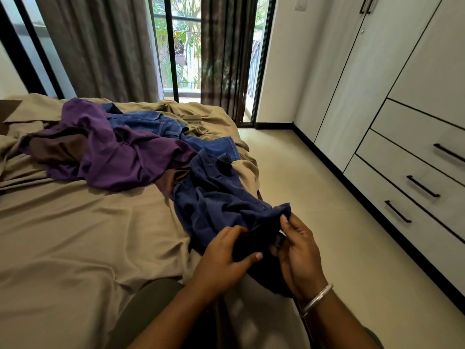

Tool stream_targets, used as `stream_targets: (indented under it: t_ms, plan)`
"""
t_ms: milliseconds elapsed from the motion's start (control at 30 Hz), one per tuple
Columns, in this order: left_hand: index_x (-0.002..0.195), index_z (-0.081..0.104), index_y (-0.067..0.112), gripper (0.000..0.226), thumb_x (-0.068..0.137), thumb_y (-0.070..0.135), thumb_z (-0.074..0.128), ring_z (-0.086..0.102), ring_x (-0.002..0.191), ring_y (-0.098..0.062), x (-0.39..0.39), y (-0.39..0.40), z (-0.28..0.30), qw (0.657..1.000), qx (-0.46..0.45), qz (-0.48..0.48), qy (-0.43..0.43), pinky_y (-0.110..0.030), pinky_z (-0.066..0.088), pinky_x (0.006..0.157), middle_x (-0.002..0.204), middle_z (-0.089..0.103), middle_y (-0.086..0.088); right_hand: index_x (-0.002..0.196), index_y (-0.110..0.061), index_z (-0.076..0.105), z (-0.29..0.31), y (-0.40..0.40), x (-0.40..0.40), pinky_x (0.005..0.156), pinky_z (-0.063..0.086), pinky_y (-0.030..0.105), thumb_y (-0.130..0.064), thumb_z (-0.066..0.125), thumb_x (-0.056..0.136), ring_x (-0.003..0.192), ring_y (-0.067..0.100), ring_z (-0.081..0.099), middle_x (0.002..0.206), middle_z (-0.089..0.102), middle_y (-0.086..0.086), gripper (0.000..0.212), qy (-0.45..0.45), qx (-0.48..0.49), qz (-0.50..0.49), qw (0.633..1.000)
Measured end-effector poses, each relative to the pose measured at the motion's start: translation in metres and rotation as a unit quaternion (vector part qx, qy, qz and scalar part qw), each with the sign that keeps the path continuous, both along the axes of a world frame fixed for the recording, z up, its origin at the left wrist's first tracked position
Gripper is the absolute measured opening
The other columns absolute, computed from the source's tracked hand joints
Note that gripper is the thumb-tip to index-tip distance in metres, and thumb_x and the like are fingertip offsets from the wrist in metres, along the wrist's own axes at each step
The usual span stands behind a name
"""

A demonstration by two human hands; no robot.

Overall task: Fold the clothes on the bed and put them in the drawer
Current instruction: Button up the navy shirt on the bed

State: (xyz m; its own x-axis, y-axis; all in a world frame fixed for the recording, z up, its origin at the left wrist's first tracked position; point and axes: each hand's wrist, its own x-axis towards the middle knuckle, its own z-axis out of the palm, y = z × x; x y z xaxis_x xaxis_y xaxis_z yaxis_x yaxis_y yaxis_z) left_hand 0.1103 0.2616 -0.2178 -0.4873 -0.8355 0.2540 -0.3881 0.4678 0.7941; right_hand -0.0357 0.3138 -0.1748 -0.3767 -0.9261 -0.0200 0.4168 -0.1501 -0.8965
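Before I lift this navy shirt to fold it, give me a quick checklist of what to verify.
1. Both hands on the navy shirt: ok, left hand and right hand pinch its near edge.
2. Shirt free of other clothes: not ok, its far end lies against the purple garment and the denim jeans.
3. Bare sheet for folding: ok, the bed is open on the left.
4. Buttons undone: cannot tell.
5. Drawer ready: not ok, the drawers are closed.
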Motion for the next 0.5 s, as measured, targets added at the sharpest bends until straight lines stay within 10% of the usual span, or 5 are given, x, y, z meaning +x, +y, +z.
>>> stream_targets:
  t_ms: [133,267,500]
  plan:
    - [0.103,0.062,0.024,0.027,0.086,0.045,0.064,0.054,0.101,-0.006,-0.003,0.003,0.002,0.981,-0.168,0.088,0.034,-0.017,0.045,0.086,0.107,0.059,0.01,0.105,-0.006,0.067,0.026,-0.008,-0.007,0.082,0.059,0.04,-0.019,0.047,0.097,0.096,0.029,0.069,0.099,0.072,0.011,0.025,0.084,-0.006,-0.015,0.996]
    - [0.097,0.052,0.027,0.009,0.095,0.034,0.055,0.057,0.065,-0.005,-0.005,0.021,0.025,0.96,-0.243,0.09,0.103,-0.019,0.046,0.058,0.075,0.061,0.008,0.105,-0.005,0.067,0.044,-0.027,-0.011,0.082,0.055,0.04,-0.025,0.044,0.103,0.09,0.025,0.067,0.1,0.068,0.019,0.03,0.177,-0.003,-0.014,0.984]
    - [0.087,0.047,0.026,0.015,0.087,0.018,0.06,0.055,0.066,-0.011,-0.011,0.038,0.039,0.995,-0.029,0.082,-0.039,-0.013,0.036,0.053,0.066,0.051,0.014,0.108,-0.016,0.068,0.006,-0.036,-0.009,0.088,0.053,0.037,-0.031,0.064,0.093,0.096,0.019,0.065,0.103,0.07,0.003,0.022,0.374,0.191,-0.025,0.907]
